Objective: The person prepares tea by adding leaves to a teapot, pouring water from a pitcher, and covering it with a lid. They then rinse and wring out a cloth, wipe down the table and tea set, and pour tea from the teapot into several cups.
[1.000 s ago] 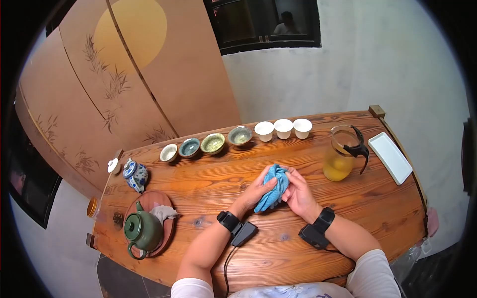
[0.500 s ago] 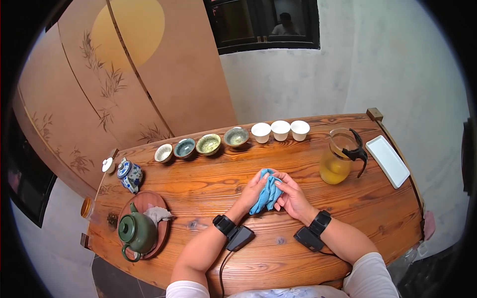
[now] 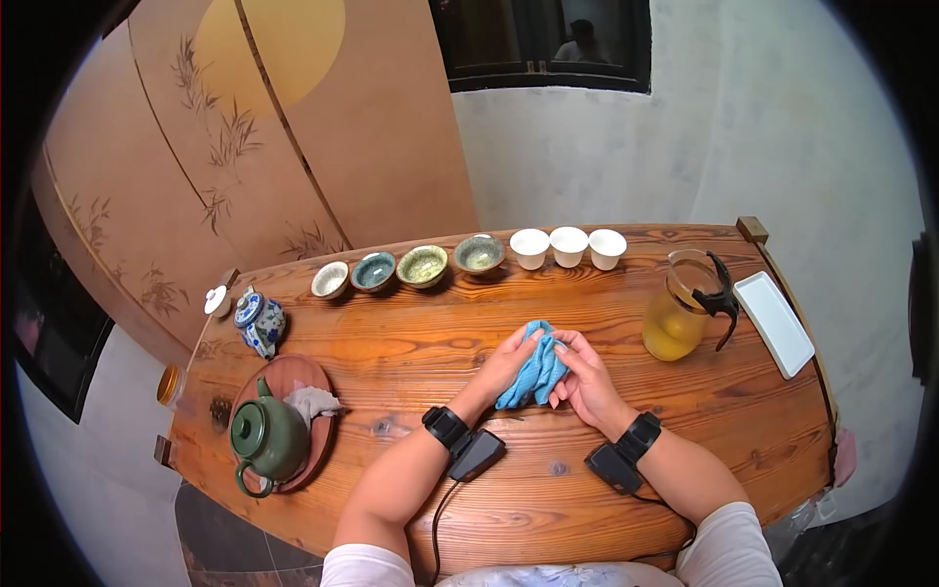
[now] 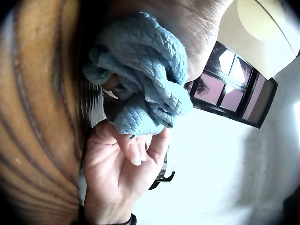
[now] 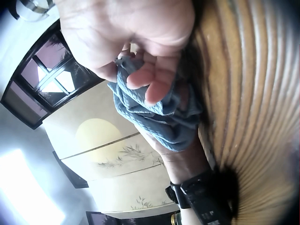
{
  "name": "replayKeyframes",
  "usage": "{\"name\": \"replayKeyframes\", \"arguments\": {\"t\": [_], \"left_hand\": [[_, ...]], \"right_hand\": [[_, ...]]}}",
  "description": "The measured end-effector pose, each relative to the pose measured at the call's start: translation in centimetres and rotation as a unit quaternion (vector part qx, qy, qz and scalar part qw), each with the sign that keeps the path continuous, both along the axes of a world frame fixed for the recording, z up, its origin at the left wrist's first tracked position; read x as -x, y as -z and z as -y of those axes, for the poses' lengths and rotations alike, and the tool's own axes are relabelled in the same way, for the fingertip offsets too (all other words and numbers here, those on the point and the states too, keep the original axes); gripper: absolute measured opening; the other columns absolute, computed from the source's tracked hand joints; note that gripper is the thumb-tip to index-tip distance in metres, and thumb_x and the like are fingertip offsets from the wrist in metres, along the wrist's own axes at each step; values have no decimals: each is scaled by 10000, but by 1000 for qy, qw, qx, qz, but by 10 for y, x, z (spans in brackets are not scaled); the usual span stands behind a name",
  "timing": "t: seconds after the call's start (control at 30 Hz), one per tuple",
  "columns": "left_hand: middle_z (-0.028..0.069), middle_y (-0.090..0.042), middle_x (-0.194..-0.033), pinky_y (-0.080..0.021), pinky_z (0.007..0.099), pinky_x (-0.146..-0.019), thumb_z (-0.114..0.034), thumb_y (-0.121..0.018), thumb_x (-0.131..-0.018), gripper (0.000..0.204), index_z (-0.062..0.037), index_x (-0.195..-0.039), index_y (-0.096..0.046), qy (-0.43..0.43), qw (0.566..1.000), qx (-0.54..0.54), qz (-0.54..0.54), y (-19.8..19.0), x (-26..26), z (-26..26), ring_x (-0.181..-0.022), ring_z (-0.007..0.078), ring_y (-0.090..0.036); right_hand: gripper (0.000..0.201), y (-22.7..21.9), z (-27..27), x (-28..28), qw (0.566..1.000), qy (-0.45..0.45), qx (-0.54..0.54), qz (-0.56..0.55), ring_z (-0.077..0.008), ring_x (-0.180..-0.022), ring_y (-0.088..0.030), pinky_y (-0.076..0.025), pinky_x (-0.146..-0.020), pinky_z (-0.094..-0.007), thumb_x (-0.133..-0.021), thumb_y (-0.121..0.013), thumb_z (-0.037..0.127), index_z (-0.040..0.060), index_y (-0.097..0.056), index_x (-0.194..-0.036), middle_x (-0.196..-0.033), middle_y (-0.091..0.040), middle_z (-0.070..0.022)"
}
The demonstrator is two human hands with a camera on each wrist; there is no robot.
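Note:
A crumpled blue cloth (image 3: 536, 382) with a quilted texture is bunched between both hands, over the middle of the wooden table. My left hand (image 3: 501, 372) grips it from the left, thumb laid along its top. From the right, my right hand (image 3: 591, 384) pinches its edge with thumb and curled fingers. In the left wrist view the right hand's fingertips (image 4: 136, 152) meet the lower folds of the cloth (image 4: 145, 79). The right wrist view has the right hand (image 5: 136, 33) above the cloth (image 5: 154, 112), which hides most of the left fingers.
Several small bowls and three white cups (image 3: 568, 247) line the table's far edge. At right stand a glass pitcher (image 3: 673, 328) of yellow liquid and a white tray (image 3: 774, 324). At left are a blue-and-white teapot (image 3: 260, 323) and a green teapot (image 3: 269, 440) on a round tray (image 3: 318, 448).
The cloth, earlier a longer twisted bundle, is now looser and more bunched. The right thumb has come over onto it. Both hands stay near the same spot, while the head view shifts slightly.

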State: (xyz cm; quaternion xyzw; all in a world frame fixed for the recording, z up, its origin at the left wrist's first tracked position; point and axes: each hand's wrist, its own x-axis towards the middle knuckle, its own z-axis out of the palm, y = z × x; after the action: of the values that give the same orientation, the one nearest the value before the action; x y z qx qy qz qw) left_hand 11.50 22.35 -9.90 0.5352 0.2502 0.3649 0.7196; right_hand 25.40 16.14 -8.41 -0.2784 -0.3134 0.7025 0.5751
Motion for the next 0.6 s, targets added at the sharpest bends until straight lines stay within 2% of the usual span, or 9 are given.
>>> {"name": "replayKeyframes", "arguments": {"t": [0.07,0.23,0.3,0.33,0.37,0.43,0.47,0.57,0.6], "left_hand": [[-7,-543,-935,-446,195,-709,-251,-409,-929,283,-50,-1119,-469,12,1000,-5,13,2,0,-2,-812,57,-524],[-17,-536,-910,-434,181,-698,-241,-423,-926,266,-50,-1101,-476,22,1000,-13,-14,-5,0,2,-808,44,-509],[-27,-531,-894,-421,169,-690,-235,-429,-924,258,-40,-1082,-486,-7,988,-142,-62,-3,-2,-3,-773,27,-490],[-50,-524,-840,-398,155,-660,-227,-464,-910,235,-28,-1015,-533,12,991,-121,-61,-5,1,-5,-722,12,-457],[-50,-524,-840,-398,155,-660,-227,-464,-910,235,-28,-1015,-533,9,991,-119,-61,-8,6,-8,-722,12,-457],[-73,-509,-774,-381,154,-623,-223,-506,-890,213,-26,-929,-579,8,984,-135,-118,-28,15,-8,-681,4,-430],[-86,-493,-719,-369,158,-595,-217,-537,-873,198,-32,-853,-604,-11,984,-131,-122,-41,18,-4,-667,1,-415],[-87,-502,-721,-375,162,-594,-230,-550,-866,215,-24,-861,-614,-2,972,-182,-149,-63,30,-4,-663,6,-425],[-62,-528,-726,-387,178,-605,-225,-560,-858,231,-1,-866,-614,-20,962,-208,-174,-76,33,1,-667,29,-451]], "right_hand": [[162,1,0,1,994,49,-32,87,-73,-393,-429,-404,-357,-199,-905,-421,178,75,-443,-1028,-677,-509,-22],[163,-3,1,-2,988,108,-56,93,-39,-372,-392,-342,-333,-169,-917,-396,185,61,-487,-969,-613,-495,2],[161,-6,-2,-8,982,161,-54,81,-34,-343,-356,-302,-301,-171,-917,-388,177,62,-490,-963,-581,-482,13],[155,-5,-2,-17,984,145,-76,76,-40,-485,-459,-398,-446,-171,-913,-393,152,46,-496,-963,-688,-529,-3],[155,-6,-5,-15,984,142,-74,77,-40,-485,-459,-398,-446,-171,-913,-393,152,46,-496,-963,-688,-529,-3],[152,-5,-11,-12,949,242,-161,125,-57,-723,-504,-413,-679,-193,-908,-407,129,25,-501,-966,-843,-547,-21],[145,-2,-9,-16,955,203,-172,129,-78,-903,-465,-346,-832,-220,-901,-419,101,6,-506,-967,-954,-528,-30],[140,-18,-3,-8,935,227,-210,172,-39,-776,-453,-363,-720,-181,-901,-420,90,10,-511,-972,-907,-531,-5],[140,-21,-1,-8,936,225,-209,172,-39,-776,-453,-363,-720,-181,-901,-420,90,10,-511,-972,-907,-531,-5]]}}
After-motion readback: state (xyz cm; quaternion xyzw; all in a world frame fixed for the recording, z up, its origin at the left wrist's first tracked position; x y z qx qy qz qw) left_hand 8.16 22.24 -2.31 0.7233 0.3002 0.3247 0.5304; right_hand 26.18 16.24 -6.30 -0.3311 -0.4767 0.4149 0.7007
